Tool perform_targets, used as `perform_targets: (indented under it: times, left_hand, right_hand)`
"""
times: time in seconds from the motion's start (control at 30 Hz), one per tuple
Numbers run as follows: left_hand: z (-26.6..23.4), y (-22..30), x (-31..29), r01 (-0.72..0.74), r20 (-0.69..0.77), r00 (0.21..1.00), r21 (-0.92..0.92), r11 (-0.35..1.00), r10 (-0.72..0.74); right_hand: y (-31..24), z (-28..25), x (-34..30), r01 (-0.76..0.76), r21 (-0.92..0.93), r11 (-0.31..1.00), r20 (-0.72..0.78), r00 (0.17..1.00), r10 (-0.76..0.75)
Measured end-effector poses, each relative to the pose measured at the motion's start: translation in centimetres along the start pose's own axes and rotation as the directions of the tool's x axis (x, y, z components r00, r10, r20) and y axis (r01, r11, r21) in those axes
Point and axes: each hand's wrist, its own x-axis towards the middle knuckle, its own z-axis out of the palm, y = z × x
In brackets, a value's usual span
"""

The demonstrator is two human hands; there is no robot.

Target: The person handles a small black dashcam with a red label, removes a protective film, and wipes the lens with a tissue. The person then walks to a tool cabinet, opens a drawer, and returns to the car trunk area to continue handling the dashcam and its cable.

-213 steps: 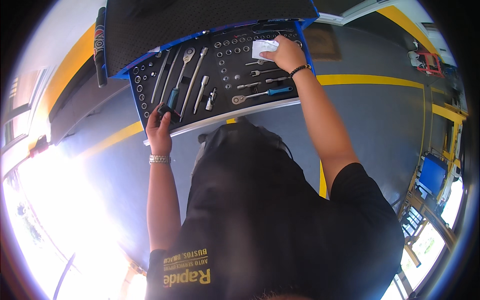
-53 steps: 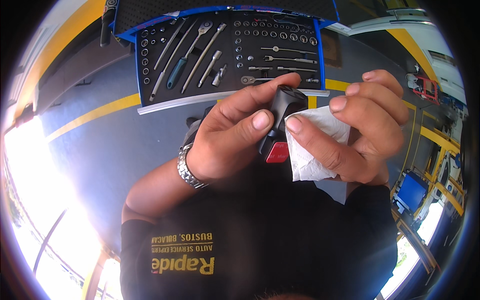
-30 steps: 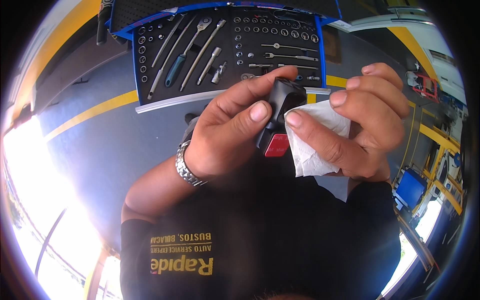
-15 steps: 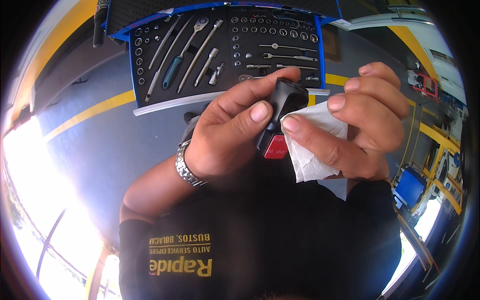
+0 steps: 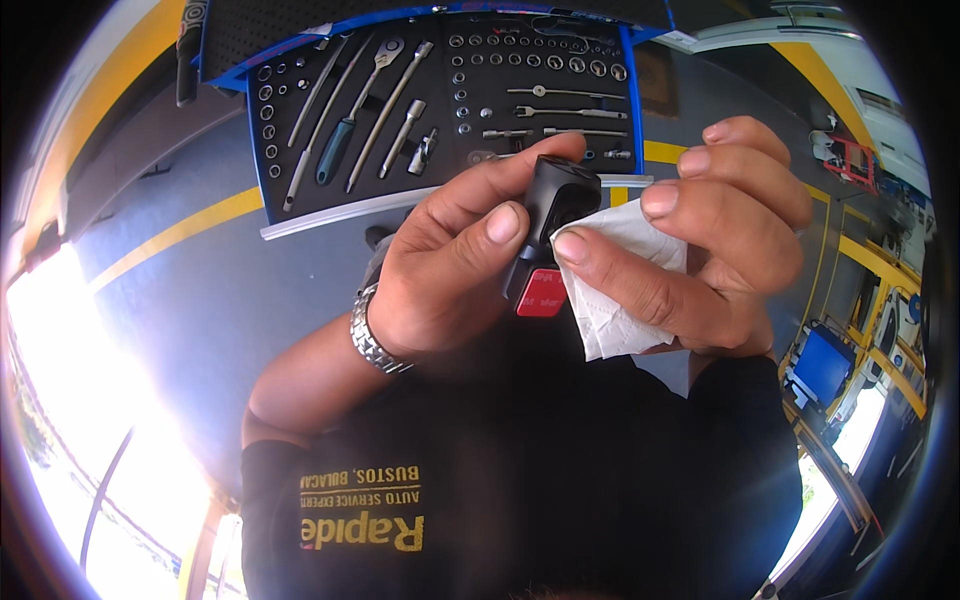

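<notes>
My left hand (image 5: 440,260) grips a small black dash cam (image 5: 562,188) between thumb and fingers, in front of my chest. A red-backed adhesive pad (image 5: 540,293) shows on the mount at its lower end. In my right hand (image 5: 725,240) is a folded white tissue (image 5: 625,275), pinched under the thumb, with its upper corner against the dash cam's side. The other right fingers are curled loosely above the tissue. Part of the dash cam is hidden behind my left fingers and the tissue.
Beyond my hands an open blue tool drawer (image 5: 256,150) holds sockets, ratchets and extension bars in dark foam. Its pale front edge (image 5: 340,212) lies just past my left hand. Yellow lines (image 5: 190,222) cross the grey floor. A blue panel (image 5: 823,366) stands at the right.
Both hands, the dash cam and the tissue sit slightly farther left in view, and the drawer has shifted left too. The holds are unchanged, with the tissue still against the dash cam.
</notes>
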Motion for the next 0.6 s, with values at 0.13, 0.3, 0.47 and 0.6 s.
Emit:
perform_targets:
  times: [0.13, 0.3, 0.47, 0.6]
  left_hand:
    - [0.1, 0.2, 0.2, 0.028, -0.013, 1.0, -0.004, 1.0, -0.028]
    - [0.1, 0.0, 0.0, 0.05, -0.013, 0.999, -0.044, 0.998, -0.051]
    - [-0.2, -0.3, 0.3, 0.024, -0.036, 0.999, -0.032, 0.999, -0.025]
    - [0.1, -0.4, 0.3, 0.076, -0.03, 0.996, -0.076, 0.994, -0.078]
  right_hand:
    - [1.0, -0.3, 0.2, 0.019, -0.033, 0.999, 0.002, 1.0, -0.019]
    - [1.3, 0.5, 0.0, 0.075, 0.024, 0.997, -0.023, 0.997, -0.075]
    - [1.4, 0.1, -0.3, 0.041, 0.001, 0.999, -0.012, 0.999, -0.04]
    - [1.7, -0.2, -0.2, 0.016, 0.024, 1.0, 0.004, 1.0, -0.017]
